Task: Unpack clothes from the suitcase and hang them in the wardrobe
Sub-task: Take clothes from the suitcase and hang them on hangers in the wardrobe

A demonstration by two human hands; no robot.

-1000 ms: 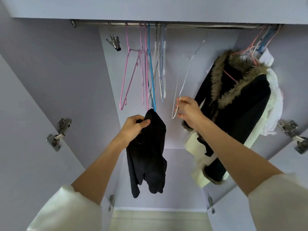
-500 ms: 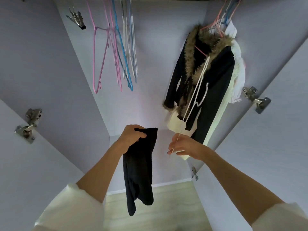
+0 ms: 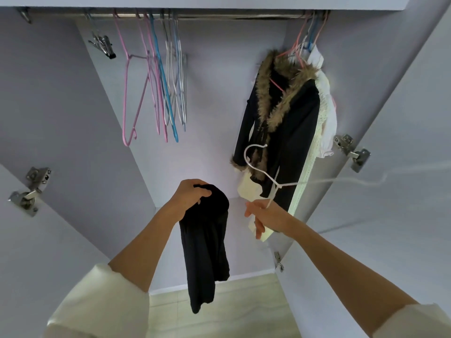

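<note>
In front of the open wardrobe (image 3: 61, 98), our left hand (image 3: 192, 195) gripped the bunched top of a black garment (image 3: 205, 245), which hung straight down from the fist, its long axis vertical and its loose end pointing at the floor. Our right hand (image 3: 264, 214) pinched a white wire hanger (image 3: 273, 181) near its neck, thumb and fingers curled on the wire; the hook pointed up and to the left across the fur-trimmed black coat (image 3: 290, 123), and one blurred arm stretched away to the right. Empty pink, blue and white hangers (image 3: 156, 81) hung on the rail (image 3: 231, 15) above.
</note>
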